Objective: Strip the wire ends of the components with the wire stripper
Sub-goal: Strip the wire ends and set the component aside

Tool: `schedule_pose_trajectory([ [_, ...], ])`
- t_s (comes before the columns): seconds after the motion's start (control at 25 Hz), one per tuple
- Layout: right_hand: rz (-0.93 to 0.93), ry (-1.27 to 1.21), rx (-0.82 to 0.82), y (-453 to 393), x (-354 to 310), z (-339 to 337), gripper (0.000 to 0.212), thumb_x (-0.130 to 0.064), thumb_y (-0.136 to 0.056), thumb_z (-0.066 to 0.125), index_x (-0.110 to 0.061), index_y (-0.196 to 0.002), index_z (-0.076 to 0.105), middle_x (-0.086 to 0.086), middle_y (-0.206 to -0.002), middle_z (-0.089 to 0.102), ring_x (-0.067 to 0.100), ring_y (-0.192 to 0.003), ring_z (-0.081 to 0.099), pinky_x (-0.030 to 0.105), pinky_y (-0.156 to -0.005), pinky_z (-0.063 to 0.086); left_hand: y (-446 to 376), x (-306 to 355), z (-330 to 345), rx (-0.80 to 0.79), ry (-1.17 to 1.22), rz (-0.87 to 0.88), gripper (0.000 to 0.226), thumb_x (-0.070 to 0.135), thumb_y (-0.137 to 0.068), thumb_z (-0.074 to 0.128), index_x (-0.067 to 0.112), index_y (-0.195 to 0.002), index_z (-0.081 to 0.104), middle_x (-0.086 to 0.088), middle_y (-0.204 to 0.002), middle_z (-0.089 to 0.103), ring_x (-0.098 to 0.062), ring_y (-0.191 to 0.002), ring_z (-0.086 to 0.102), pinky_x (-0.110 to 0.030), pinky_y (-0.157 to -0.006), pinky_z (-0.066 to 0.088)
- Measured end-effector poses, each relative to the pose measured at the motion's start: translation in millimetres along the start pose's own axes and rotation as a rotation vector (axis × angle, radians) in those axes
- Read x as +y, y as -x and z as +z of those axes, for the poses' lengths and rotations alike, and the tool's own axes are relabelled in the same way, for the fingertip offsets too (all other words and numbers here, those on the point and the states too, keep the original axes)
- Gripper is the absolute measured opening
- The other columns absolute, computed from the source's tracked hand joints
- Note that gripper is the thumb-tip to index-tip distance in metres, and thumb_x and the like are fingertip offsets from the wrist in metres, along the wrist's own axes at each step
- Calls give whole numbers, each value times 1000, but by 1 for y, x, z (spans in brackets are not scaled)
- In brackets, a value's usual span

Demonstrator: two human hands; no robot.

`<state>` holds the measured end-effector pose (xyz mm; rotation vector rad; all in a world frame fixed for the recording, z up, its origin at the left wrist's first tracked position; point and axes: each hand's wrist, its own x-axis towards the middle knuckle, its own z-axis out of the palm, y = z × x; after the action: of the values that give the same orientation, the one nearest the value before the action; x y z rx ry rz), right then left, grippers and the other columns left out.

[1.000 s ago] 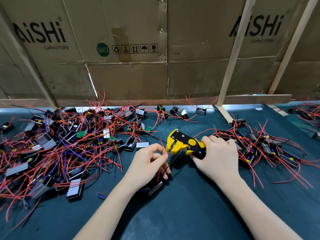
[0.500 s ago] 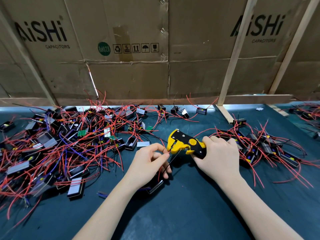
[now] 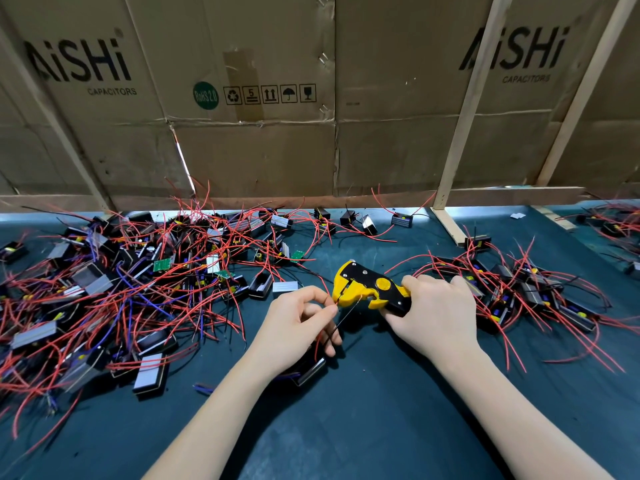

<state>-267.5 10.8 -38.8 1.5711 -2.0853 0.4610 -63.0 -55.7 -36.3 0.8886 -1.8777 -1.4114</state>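
Hands meet mid-frame: right hand [image 3: 437, 317] grips yellow-and-black wire stripper [image 3: 370, 288], left hand [image 3: 298, 327] pinches thin red wire [image 3: 329, 295] w/ tip fed into its mouth, prob. to steady it for stripping.

Yellow-black wire stripper [image 3: 370, 289], seemingly on wire [image 3: 346, 311]

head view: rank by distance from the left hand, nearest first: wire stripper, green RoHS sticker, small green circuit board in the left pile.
From the left hand:
1. wire stripper, just to its right, in the right hand.
2. green circuit board, farther left in the pile.
3. RoHS sticker, up on the cardboard wall behind.
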Motion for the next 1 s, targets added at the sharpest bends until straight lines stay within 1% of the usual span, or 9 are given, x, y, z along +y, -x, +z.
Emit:
schedule_pose_trajectory([
  [0.08, 1, -10, -29, 0, -1, -2, 47, -48, -59, 83, -19, -53, 46, 5, -52, 57, 29, -52, 59, 32, -58, 30, 0, 0, 0, -2, 8, -3, 11, 7, -97, 54, 2, -87, 54, -13, -61, 69, -25, -45, 61, -26, -53, 49],
  [0.24, 42, -6, -51, 2, -3, -6, 45, -52, -57, 83, -17, -48, 56, 6, -48, 56, 31, -47, 58, 24, -50, 25, 2, 1, -3, -9, 23, 3, 12, 5, -96, 55, -2, -87, 54, -14, -61, 69, -26, -45, 61, -24, -52, 49],
  [0.4, 69, 35, -122, 2, -2, -3, 45, -65, -76, 59, -21, -67, 62, 1, -71, 65, 28, -73, 64, 28, -55, 26, 0, 0, -4, -17, 9, 12, 12, 5, -97, 55, -2, -88, 54, -13, -61, 69, -26, -46, 61, -25, -53, 49],
  [0.44, 84, 38, -129, 1, -2, -3, 46, -67, -77, 55, -22, -69, 61, 0, -74, 65, 27, -76, 64, 29, -55, 27, -1, 1, -3, -21, 1, 23, 12, 6, -97, 54, -1, -88, 54, -13, -62, 69, -26, -46, 62, -25, -54, 49],
  [0.6, 190, 50, -133, -5, 3, -6, 48, -71, -77, 51, -24, -69, 60, -1, -74, 64, 26, -76, 65, 28, -55, 28, -2, 5, -3, -58, -35, 101, 13, 8, -99, 52, 3, -87, 55, -12, -65, 70, -21, -49, 64, -22, -57, 47],
  [0.72, 228, 72, -155, -3, 3, -5, 48, -72, -76, 50, -25, -66, 53, -3, -73, 63, 24, -78, 65, 27, -55, 28, -4, 7, -2, -89, -92, 117, 15, 8, -99, 52, 9, -84, 55, -9, -62, 69, -21, -48, 63, -22, -55, 42],
  [0.8, 235, 61, -169, -3, 0, -3, 48, -71, -76, 50, -25, -66, 50, -4, -74, 63, 25, -78, 66, 27, -55, 29, -4, 8, -7, -127, -92, 120, 15, 8, -99, 51, 8, -85, 54, -8, -63, 69, -21, -49, 63, -23, -55, 42],
  [0.96, 372, -3, -167, -9, 14, -5, 57, -77, -76, 50, -21, -69, 59, -1, -74, 64, 27, -79, 67, 26, -59, 35, 5, 9, -20, -337, 31, 95, 14, 12, -99, 52, 5, -87, 55, -12, -67, 69, -22, -53, 66, -24, -59, 48],
  [1.0, 383, -29, -147, -9, 18, -6, 57, -77, -76, 50, -21, -68, 58, -1, -71, 63, 27, -78, 66, 27, -59, 36, 5, 8, -22, -340, 40, 79, 14, 12, -99, 53, 5, -87, 55, -12, -68, 69, -23, -55, 66, -25, -61, 48],
])
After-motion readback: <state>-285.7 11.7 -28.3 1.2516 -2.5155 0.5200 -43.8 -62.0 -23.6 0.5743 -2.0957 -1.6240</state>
